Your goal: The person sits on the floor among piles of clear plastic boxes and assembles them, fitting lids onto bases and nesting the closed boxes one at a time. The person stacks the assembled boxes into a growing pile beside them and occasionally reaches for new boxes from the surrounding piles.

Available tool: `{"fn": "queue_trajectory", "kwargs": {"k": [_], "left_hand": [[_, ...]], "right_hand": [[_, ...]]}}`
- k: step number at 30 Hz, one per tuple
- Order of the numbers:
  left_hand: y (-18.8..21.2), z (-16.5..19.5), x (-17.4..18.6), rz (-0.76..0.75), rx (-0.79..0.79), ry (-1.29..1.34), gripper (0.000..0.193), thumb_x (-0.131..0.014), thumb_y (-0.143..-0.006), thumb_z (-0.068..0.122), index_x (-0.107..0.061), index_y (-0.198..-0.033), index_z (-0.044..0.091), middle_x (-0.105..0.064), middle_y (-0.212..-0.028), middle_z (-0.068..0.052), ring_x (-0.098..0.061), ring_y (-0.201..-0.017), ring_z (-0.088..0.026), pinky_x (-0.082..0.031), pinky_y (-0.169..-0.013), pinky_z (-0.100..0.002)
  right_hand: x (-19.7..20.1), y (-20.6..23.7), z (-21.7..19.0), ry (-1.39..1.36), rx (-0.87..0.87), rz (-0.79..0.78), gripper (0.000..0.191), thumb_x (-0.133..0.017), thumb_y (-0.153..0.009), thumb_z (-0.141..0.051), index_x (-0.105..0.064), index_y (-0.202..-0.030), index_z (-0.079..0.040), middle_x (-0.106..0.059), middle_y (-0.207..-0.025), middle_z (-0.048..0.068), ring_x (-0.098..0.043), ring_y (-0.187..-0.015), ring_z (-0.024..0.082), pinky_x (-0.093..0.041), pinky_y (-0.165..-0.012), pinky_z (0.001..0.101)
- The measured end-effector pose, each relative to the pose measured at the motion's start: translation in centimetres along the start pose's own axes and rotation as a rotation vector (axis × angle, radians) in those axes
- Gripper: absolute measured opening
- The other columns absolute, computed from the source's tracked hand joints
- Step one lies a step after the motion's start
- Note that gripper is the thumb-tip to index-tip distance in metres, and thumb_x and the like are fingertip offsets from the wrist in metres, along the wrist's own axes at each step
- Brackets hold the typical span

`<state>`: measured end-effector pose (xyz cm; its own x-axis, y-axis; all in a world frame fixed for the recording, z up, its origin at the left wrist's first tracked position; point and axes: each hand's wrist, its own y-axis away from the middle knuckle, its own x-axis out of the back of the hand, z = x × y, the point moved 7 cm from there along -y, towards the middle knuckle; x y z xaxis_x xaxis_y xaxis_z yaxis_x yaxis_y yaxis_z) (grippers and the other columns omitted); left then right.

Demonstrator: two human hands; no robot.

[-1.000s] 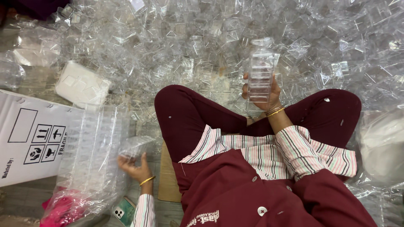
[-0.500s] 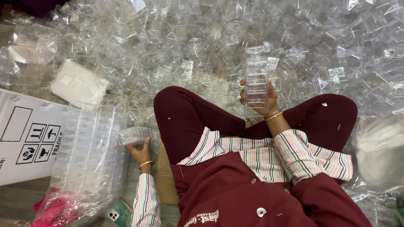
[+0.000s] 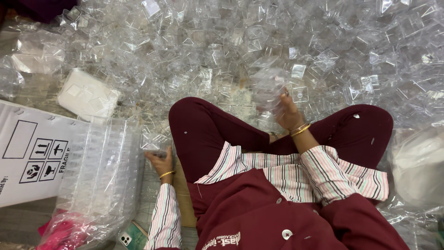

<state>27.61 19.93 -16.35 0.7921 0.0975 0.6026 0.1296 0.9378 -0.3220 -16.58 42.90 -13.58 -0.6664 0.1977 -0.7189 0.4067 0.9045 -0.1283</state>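
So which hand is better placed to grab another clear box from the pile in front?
Probably the right hand: it is up at the edge of the pile, though already holding a stack of clear boxes. The left hand is low beside the bagged stacks.

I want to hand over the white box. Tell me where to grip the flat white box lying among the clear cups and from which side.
Probably best to take the flat white box by its two long edges, coming from above and from its left side. It lies flat and tilted, its left edges show bare, while clear cups crowd its right edge.
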Motion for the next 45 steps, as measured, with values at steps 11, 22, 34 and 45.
{"fn": "queue_trajectory", "kwargs": {"k": [11, 22, 34, 45], "left_hand": [[-5.3, 13.2, 5.7, -0.219, -0.040, 0.727, 0.063, -0.077, -0.088, 0.007, -0.046, -0.142, -0.003, -0.060, -0.136, -0.018, -0.066, -0.122, -0.026, -0.060, -0.104, -0.037], [-0.5, 28.7, 0.2, -0.968, -0.426, 0.573, 0.043, -0.087, -0.093, 0.011, -0.065, -0.130, 0.003, -0.076, -0.113, -0.016, -0.075, -0.105, -0.026, -0.062, -0.102, -0.038], [-4.3, 32.2, 11.0, -0.400, -0.747, 0.563, 0.085, -0.055, -0.098, 0.063, -0.018, -0.168, 0.033, -0.030, -0.169, -0.008, -0.030, -0.155, -0.026, -0.030, -0.131, -0.046], [-3.8, 26.1, 8.2, -0.857, -0.260, 0.696, 0.077, -0.089, -0.076, 0.012, -0.049, -0.142, 0.011, -0.058, -0.142, -0.011, -0.059, -0.132, -0.024, -0.052, -0.114, -0.041]], "right_hand": [[-4.8, 2.4, 3.4, 0.827, 0.355, -0.230, 0.070, -0.073, -0.098, -0.021, -0.043, -0.161, -0.018, -0.043, -0.160, 0.016, -0.041, -0.147, 0.030, -0.030, -0.125, 0.0430], [-12.7, 3.2, 1.1, 1.009, 0.633, -0.456, 0.078, -0.079, -0.089, -0.030, -0.043, -0.158, -0.027, -0.051, -0.144, 0.021, -0.062, -0.122, 0.033, -0.055, -0.101, 0.0431], [-14.4, 3.0, 0.3, 1.293, 0.806, -0.284, 0.069, -0.078, -0.089, -0.037, -0.052, -0.152, -0.028, -0.052, -0.142, 0.019, -0.061, -0.121, 0.035, -0.057, -0.100, 0.0468], [-23.6, 6.4, -14.0, 2.490, 1.454, -0.554, 0.064, -0.058, -0.107, -0.053, -0.030, -0.164, -0.047, -0.037, -0.164, -0.003, -0.043, -0.145, 0.028, -0.032, -0.125, 0.0527]]}}
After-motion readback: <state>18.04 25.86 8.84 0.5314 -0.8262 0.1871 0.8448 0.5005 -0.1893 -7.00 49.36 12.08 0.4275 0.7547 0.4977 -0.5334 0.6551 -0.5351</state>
